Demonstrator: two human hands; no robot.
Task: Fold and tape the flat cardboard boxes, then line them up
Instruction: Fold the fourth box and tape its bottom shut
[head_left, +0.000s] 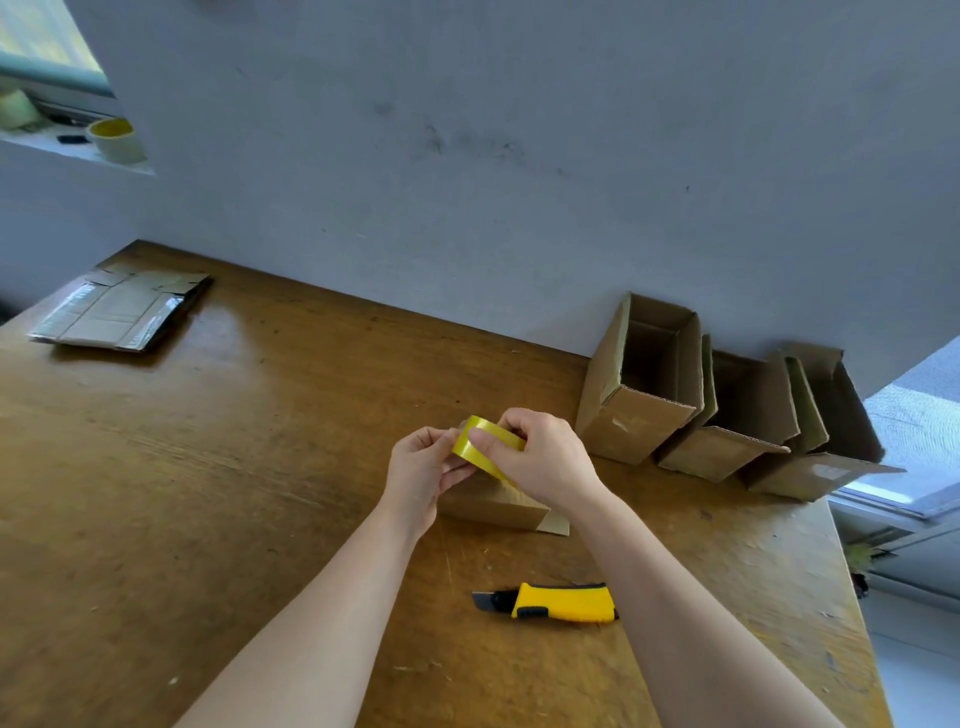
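Cardboard box (493, 506) lies on worktop (208, 493) right under both hands, long axis approx L–R. Grip: right hand (545, 457) holds tape roll (464, 442), left hand (423, 467) pinches its outer wrap, just above box.

- My tape roll (485, 441) — glossy yellow.
- The boxes (644, 384) plain brown cardboard, like the flat stack (122, 312).
- The knife (558, 603) — yellow with black trim.
- The table (260, 467) worn honey-brown wood; the wall (519, 156) grey, smudged.
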